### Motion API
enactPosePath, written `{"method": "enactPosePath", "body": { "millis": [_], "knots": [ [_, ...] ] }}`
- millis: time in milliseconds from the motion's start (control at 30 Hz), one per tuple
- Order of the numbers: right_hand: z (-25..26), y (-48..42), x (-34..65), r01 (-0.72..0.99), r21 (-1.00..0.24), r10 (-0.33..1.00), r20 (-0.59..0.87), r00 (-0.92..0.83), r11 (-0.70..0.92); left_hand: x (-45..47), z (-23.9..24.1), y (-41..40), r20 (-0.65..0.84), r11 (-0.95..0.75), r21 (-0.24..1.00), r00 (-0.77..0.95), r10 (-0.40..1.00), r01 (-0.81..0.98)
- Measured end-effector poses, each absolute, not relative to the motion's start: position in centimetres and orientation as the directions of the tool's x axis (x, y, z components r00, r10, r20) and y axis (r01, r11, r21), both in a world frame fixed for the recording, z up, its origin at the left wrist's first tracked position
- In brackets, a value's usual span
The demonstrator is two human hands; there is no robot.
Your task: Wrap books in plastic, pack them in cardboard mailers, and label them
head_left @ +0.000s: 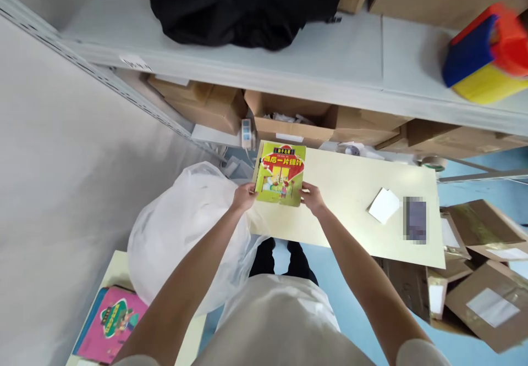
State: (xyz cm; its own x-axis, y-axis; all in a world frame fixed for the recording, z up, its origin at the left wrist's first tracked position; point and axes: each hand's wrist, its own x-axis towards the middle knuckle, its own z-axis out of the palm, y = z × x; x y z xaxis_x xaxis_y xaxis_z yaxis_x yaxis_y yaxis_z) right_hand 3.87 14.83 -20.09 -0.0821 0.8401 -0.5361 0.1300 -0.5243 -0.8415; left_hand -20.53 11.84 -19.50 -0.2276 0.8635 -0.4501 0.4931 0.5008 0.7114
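Observation:
I hold a yellow-green picture book (280, 173) with a red title band over the left end of a pale yellow table (346, 212). My left hand (244, 195) grips the book's lower left corner, fingers curled on its edge. At the lower right corner my right hand (312, 197) grips it the same way. The cover faces up toward me.
A big white plastic bag (185, 228) bulges left of the table. A pink book (111, 322) lies on a lower surface at bottom left. On the table lie a white card (383, 205) and a dark phone-like thing (416, 220). Cardboard boxes (482, 267) stand right; more are under a grey shelf (330, 64).

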Motion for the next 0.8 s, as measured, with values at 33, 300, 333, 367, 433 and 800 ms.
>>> {"method": "enactPosePath", "body": {
  "millis": [33,300,333,367,433,800],
  "knots": [
    [-21.1,15.7,3.5,0.155,-0.834,0.836,-0.544,-0.070,-0.530,-20.9,-20.4,12.6,-0.457,0.504,0.696,-0.224,0.860,0.511],
    [-26.5,17.5,2.8,0.352,-0.786,0.843,-0.538,0.017,-0.509,-21.3,-24.7,14.6,-0.446,0.463,0.617,-0.203,0.872,0.636],
    [-26.6,17.5,2.7,0.369,-0.784,0.848,-0.529,0.023,-0.499,-21.2,-25.0,14.5,-0.436,0.452,0.608,-0.201,0.877,0.652],
    [-26.7,17.4,2.7,0.394,-0.780,0.855,-0.517,0.033,-0.487,-21.2,-25.3,14.4,-0.426,0.440,0.600,-0.198,0.883,0.668],
    [-26.5,17.4,2.5,0.467,-0.750,0.868,-0.488,0.086,-0.468,-21.2,-25.6,14.3,-0.409,0.416,0.585,-0.191,0.893,0.696],
    [-20.3,10.8,7.3,0.408,-0.717,0.821,-0.539,0.191,-0.565,-20.8,-18.9,13.0,-0.237,0.213,0.653,-0.070,0.969,0.727]
  ]
}}
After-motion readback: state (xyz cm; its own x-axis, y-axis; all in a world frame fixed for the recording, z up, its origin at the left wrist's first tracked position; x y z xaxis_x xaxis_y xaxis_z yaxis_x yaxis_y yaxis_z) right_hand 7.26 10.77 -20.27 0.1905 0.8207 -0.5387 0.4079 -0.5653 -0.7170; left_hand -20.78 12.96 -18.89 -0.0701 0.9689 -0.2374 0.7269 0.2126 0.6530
